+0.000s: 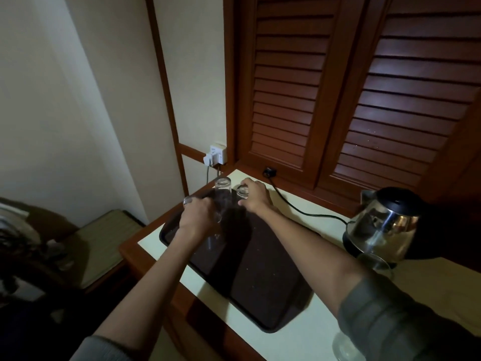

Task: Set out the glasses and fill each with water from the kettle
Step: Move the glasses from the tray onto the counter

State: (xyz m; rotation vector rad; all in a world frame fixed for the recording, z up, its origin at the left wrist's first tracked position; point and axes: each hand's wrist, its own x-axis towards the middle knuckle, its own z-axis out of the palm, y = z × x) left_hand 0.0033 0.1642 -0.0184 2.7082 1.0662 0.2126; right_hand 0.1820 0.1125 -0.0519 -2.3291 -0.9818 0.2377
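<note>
A dark brown tray (pixel 263 287) lies on the pale counter. At its far corner a tall clear glass (pixel 223 187) stands upside down. My left hand (pixel 199 216) grips a second clear glass (pixel 188 201), tilted, just left of the tall one. My right hand (pixel 255 196) curls its fingers round a shorter glass (pixel 242 191) at the tray's far edge. A glass kettle (pixel 385 227) with a black lid stands on its base at the right. An upright glass (pixel 376 264) sits in front of the kettle. Another glass (pixel 343 347) shows under my right sleeve.
The kettle's black cord (pixel 299 211) runs across the counter behind the tray towards the louvred wooden doors (pixel 338 87). A white wall socket (pixel 216 155) with plugs sits at the far left corner. A low padded stool (pixel 104 246) stands left of the counter.
</note>
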